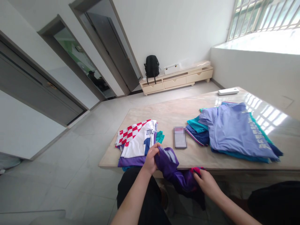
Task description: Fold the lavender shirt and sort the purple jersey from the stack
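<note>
A crumpled purple garment (171,167), which looks like a jersey, hangs between my hands at the table's front edge. My left hand (152,158) is closed on its upper left part, near a grey inner side. My right hand (204,180) pinches a pink-red part at its other end; a dark portion droops below the tabletop. Just beyond my left hand lies a folded white jersey (134,142) with red checks and blue print, on top of purple and teal clothing. To the right, a lavender shirt (229,129) is spread over a pile of blue and teal garments.
Between the two piles on the marble-look table (161,112) lies a small blurred-out flat object (180,138). A white oblong device (228,91) sits at the far edge. Against the wall, a low cabinet (175,82) bears a black backpack (152,66) and a white case (172,68).
</note>
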Available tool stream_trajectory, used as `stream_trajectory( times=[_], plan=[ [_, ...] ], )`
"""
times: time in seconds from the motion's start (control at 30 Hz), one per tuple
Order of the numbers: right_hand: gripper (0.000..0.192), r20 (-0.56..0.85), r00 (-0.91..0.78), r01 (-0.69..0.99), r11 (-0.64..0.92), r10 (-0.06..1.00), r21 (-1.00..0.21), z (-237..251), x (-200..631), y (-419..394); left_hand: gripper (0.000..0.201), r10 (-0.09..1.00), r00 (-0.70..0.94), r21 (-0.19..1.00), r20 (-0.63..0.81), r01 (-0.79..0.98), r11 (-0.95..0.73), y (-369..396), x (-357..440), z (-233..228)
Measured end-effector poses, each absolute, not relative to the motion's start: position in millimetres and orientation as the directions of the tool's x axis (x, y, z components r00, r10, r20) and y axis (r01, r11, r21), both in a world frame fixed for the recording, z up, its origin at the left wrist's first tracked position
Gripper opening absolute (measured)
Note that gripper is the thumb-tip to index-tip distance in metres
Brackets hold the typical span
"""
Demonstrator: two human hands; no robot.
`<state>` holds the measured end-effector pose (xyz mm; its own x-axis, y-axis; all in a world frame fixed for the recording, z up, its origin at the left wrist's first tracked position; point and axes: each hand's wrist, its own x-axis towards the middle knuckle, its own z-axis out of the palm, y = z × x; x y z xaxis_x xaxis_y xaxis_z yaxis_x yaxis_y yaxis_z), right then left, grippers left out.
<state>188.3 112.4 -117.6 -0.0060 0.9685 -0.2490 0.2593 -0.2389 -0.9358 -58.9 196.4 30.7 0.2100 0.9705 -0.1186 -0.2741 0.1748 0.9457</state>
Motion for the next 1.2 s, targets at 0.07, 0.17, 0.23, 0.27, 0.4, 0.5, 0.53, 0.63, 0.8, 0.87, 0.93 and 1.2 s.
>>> stream_trajectory(
  times=[0.07,0.17,0.23,0.27,0.4,0.5,0.53,0.63,0.8,0.87,0.93,1.2],
  plan=[
    [0.03,-0.214,-0.001,0.145,-0.211,0.977,-0.967,-105,194,114,0.024,0.976,0.185,0.954,-0.113,-0.255,0.159,198,-62,32],
    [0.032,-0.198,0.032,-0.074,-0.195,0.98,-0.978,-88,205,119,0.022,0.981,0.168,0.973,-0.098,-0.189,0.13,201,-65,32],
    [0.032,-0.223,0.058,-0.235,-0.204,0.973,-0.95,-77,211,123,0.02,0.977,0.191,0.987,-0.095,-0.113,0.118,202,-67,32],
    [0.033,-0.239,0.066,-0.313,-0.207,0.969,-0.927,-72,214,125,0.019,0.971,0.217,0.991,-0.099,-0.064,0.116,203,-67,31],
    [0.038,-0.288,0.087,-0.538,-0.198,0.954,-0.819,-54,222,131,0.015,0.937,0.322,0.984,-0.136,0.151,0.091,202,-65,23],
    [0.035,-0.327,0.14,-0.601,-0.183,0.934,-0.778,-50,233,137,0.012,0.928,0.344,0.965,-0.144,0.258,0.054,201,-62,17],
    [0.032,-0.337,0.172,-0.606,-0.17,0.926,-0.777,-51,237,139,0.011,0.927,0.347,0.96,-0.143,0.278,0.044,201,-62,16],
    [0.023,-0.346,0.272,-0.585,-0.131,0.898,-0.801,-59,248,142,0.013,0.92,0.366,0.955,-0.141,0.295,0.029,200,-60,18],
    [0.035,-0.293,0.193,-0.434,-0.187,0.936,-0.882,-66,239,137,0.017,0.878,0.452,0.968,-0.158,0.246,0.047,192,-53,32],
    [0.046,-0.234,0.087,-0.313,-0.196,0.968,-0.929,-64,229,134,0.018,0.851,0.496,0.971,-0.174,0.23,0.064,187,-49,36],
    [0.051,-0.158,-0.026,-0.156,-0.16,0.987,-0.975,-63,221,131,0.019,0.826,0.532,0.973,-0.188,0.217,0.082,183,-46,39],
    [0.048,-0.054,-0.149,0.45,0.019,0.987,-0.893,-94,207,126,0.025,0.746,0.631,0.975,-0.213,0.188,0.12,179,-45,37]
  ],
)
